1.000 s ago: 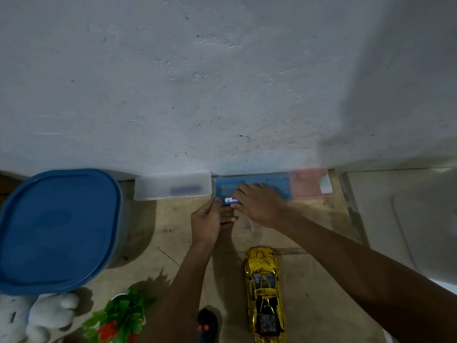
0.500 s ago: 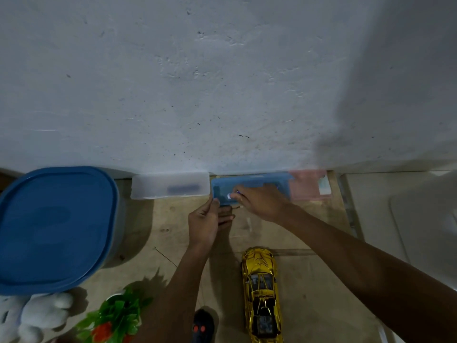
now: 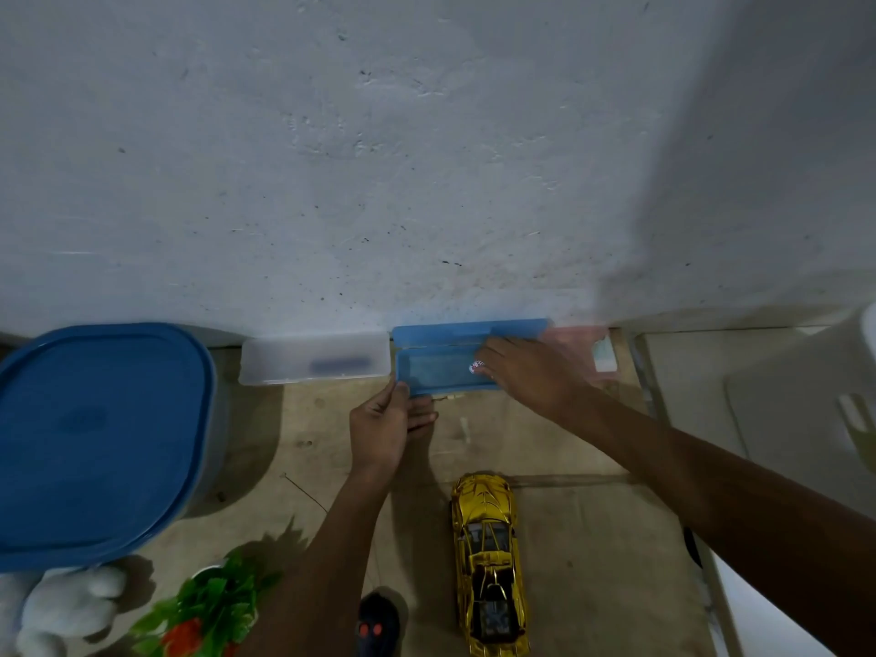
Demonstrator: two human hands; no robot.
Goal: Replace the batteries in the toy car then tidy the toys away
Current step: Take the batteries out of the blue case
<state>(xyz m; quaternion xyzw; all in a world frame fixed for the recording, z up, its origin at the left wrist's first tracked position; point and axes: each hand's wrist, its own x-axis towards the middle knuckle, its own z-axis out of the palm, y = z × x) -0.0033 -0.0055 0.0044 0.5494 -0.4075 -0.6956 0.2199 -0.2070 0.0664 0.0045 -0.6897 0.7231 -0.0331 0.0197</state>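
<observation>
Head view: three slim plastic cases line the foot of the wall. The blue case [image 3: 441,369] in the middle stands open, its lid tipped back against the plaster. Your left hand [image 3: 384,429] pinches its front left corner, thumb on the rim and fingers curled under the front edge. Your right hand [image 3: 526,377] reaches into the tray with the fingers stretched over a small white-and-red item [image 3: 475,367]; you cannot tell whether they grip it or only touch it. The frosted case [image 3: 313,358] to the left is closed, with a dark oblong showing dimly through it. The pink case [image 3: 578,343] to the right is half hidden behind your wrist.

A big rounded tub with a smooth blue lid [image 3: 95,443] sits at the far left. The gold toy car [image 3: 488,561], shiny and chrome-like, lies on the floor near you, nose toward the blue case and well apart from it. A black remote [image 3: 377,625] with red buttons lies just left of the car's tail. A white plush toy [image 3: 61,604] and a green plastic plant [image 3: 208,609] sit at the lower left.

The floor [image 3: 592,538] is worn, stained beige; the wall [image 3: 426,158] is rough, speckled grey-white.
</observation>
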